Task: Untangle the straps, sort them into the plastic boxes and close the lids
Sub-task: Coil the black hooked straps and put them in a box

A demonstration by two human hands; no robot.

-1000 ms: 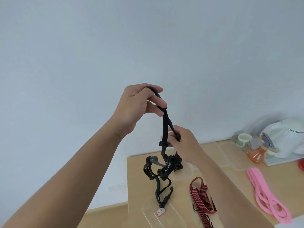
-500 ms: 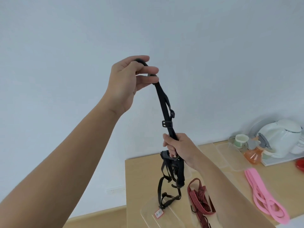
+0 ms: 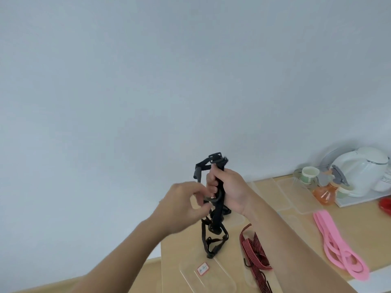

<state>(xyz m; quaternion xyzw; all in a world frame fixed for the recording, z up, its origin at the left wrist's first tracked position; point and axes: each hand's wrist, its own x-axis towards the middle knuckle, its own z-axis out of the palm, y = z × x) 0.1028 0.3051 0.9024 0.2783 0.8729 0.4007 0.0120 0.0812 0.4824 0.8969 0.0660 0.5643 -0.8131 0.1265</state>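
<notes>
A black strap (image 3: 215,220) with buckles hangs above the wooden table (image 3: 177,256). My right hand (image 3: 228,187) grips it upright in a fist, its buckled end folding over above the fist. My left hand (image 3: 184,204), blurred, has its fingers curled at the strap's ring just below the right hand. The tangled lower part dangles over a clear plastic box (image 3: 211,275) with a small label. A red striped strap (image 3: 254,254) with a hook lies in another clear box to the right. A pink strap (image 3: 338,248) lies on the table further right.
Clear plastic lids or boxes (image 3: 296,193) lie at the back of the table. A white kettle (image 3: 364,172), a cup (image 3: 310,173) and an orange bottle (image 3: 323,193) stand at the far right on a white tray. A red object (image 3: 386,205) shows at the right edge. Plain wall behind.
My left hand has let go of the strap's high end and come down to the ring beside the right hand. The strap's upper part has folded over the right fist.
</notes>
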